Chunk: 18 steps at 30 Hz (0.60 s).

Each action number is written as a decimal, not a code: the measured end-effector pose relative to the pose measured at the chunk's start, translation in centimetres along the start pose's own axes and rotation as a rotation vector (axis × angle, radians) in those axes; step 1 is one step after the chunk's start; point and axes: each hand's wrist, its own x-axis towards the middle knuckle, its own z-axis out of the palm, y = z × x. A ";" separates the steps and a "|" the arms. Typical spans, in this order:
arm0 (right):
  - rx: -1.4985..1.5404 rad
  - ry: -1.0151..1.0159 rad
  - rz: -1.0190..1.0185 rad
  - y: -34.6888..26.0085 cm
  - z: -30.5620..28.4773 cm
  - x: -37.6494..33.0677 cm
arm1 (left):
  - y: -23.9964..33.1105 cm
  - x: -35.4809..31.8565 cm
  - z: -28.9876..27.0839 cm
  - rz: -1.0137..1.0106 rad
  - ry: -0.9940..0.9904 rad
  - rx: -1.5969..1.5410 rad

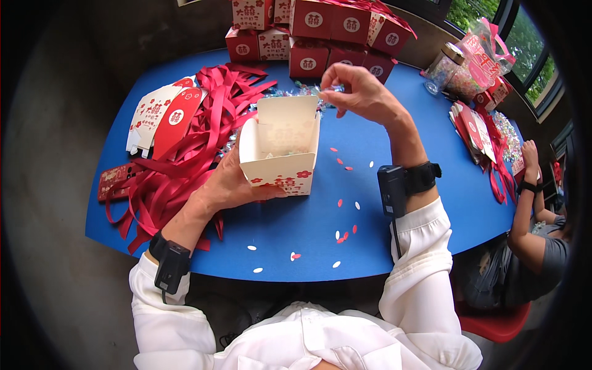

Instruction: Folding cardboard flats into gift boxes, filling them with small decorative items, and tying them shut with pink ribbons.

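Note:
My left hand (223, 184) grips a small white cardboard gift box (283, 169) with red flowers, its top open and back flap standing up. A few pale shiny bits show inside; the bottom is partly hidden by the front wall. Beyond the box's back right corner, my right hand (365, 94) is closed in a pinch on a small shiny bluish piece (333, 90), mostly covered by the fingers. Behind the box lies a heap of iridescent shiny pieces (277, 92), partly hidden by the flap.
Red ribbons (179, 166) and flat unfolded boxes (166, 117) cover the table's left side. Finished red boxes (333, 28) are stacked at the back. Red and white paper ovals (340, 203) lie scattered. A clear jar (444, 65) stands back right; a co-worker (524, 246) sits at right.

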 end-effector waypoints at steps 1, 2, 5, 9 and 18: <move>0.124 0.018 -0.077 -1.5 0.6 0.1 | 0.0 0.0 0.0 0.004 -0.001 0.009; 0.121 0.017 -0.074 -3.0 1.2 -0.1 | 0.1 0.0 0.0 0.015 -0.005 0.014; -0.058 -0.037 -0.325 -5.7 3.3 -0.4 | 0.7 0.2 -0.1 -0.021 -0.057 0.005; -0.247 -0.107 -0.321 -6.7 3.4 -0.9 | 0.3 0.1 -0.2 0.048 -0.023 0.074; -0.280 0.297 -0.213 2.1 3.2 1.4 | 1.7 -0.7 -1.3 0.190 0.237 0.094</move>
